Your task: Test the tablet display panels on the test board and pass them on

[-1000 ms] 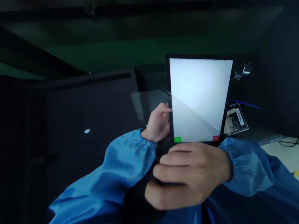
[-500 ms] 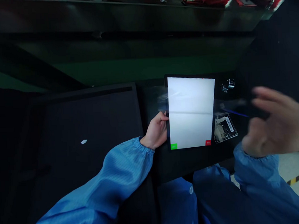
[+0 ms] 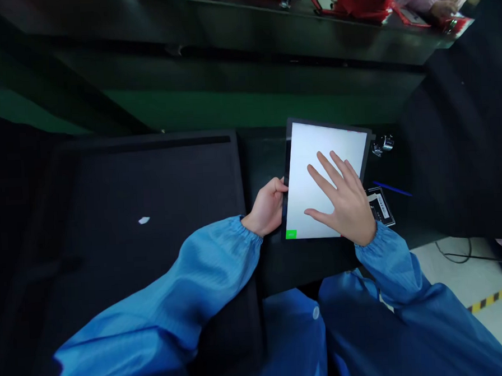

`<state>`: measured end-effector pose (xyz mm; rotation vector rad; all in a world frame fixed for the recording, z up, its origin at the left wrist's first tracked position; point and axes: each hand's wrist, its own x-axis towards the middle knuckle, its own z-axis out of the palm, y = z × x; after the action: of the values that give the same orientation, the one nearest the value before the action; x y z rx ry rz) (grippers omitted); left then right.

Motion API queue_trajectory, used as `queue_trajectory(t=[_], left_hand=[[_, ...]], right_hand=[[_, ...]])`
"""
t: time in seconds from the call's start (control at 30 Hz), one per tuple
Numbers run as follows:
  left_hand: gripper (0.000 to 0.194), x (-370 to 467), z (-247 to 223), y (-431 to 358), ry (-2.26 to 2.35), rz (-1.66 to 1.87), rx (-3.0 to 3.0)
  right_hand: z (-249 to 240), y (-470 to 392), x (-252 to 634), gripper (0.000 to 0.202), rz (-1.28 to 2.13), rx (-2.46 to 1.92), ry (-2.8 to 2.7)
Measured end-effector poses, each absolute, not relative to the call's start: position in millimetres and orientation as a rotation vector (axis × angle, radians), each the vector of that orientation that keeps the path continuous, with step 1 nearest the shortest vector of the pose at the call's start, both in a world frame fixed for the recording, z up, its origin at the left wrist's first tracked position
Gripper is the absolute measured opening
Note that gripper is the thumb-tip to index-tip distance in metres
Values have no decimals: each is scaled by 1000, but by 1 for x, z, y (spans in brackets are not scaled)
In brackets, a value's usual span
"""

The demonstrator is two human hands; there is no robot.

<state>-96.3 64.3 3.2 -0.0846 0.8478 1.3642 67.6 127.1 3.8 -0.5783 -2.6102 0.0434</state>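
A tablet-like display panel (image 3: 307, 146) with a lit white screen is tilted up over the dark table, a green box at its lower left corner. My left hand (image 3: 269, 208) grips its left edge, thumb on the front bezel and the other fingers partly hidden behind. Across the lower right of the screen lies my right hand (image 3: 346, 200), fingers spread; whether the palm touches the glass I cannot tell. Partly behind that hand, a circuit board with a white label (image 3: 380, 205) rests on the table. A thin blue stick (image 3: 392, 188) lies beyond it.
Small shiny metal pieces (image 3: 383, 144) sit right of the panel. To the left is a large black tray (image 3: 236, 172) with a white scrap (image 3: 144, 220) in it. A raised shelf (image 3: 234, 29) holds red-edged items; a co-worker's hand (image 3: 443, 8) shows at its right end.
My right hand has swung left from beside the table onto the screen, fingers now spread. The clear film seen across the panel is gone from view. The panel is tilted slightly more, still in my left hand.
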Motion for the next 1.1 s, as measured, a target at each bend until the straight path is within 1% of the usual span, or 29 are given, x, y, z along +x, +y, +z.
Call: queue_trajectory(t=[0.1,0.17,0.3,0.47,0.63,0.83,1.1], left_hand=[[52,-96,5,65,827,1370,-123],[51,-95,7,65,816,1375,-130],[45,-95,8,66,840,1401,-135],[46,-95,12,68,917,1425,-145],[49,-93,20,67,989,1407,-237],[49,-94,23,65,1034,1388,-258],[51,-94,21,66,1114,1408,-173]], right_hand=[[-6,121,69,33,36,-536,-2474],[-9,118,68,23,61,-512,-2400],[1,117,74,21,126,-559,-2294],[14,131,121,19,85,-869,-2060],[-12,157,173,14,202,-970,-2146],[-48,181,190,18,349,-961,-2338],[-53,190,186,21,373,-1014,-2400]])
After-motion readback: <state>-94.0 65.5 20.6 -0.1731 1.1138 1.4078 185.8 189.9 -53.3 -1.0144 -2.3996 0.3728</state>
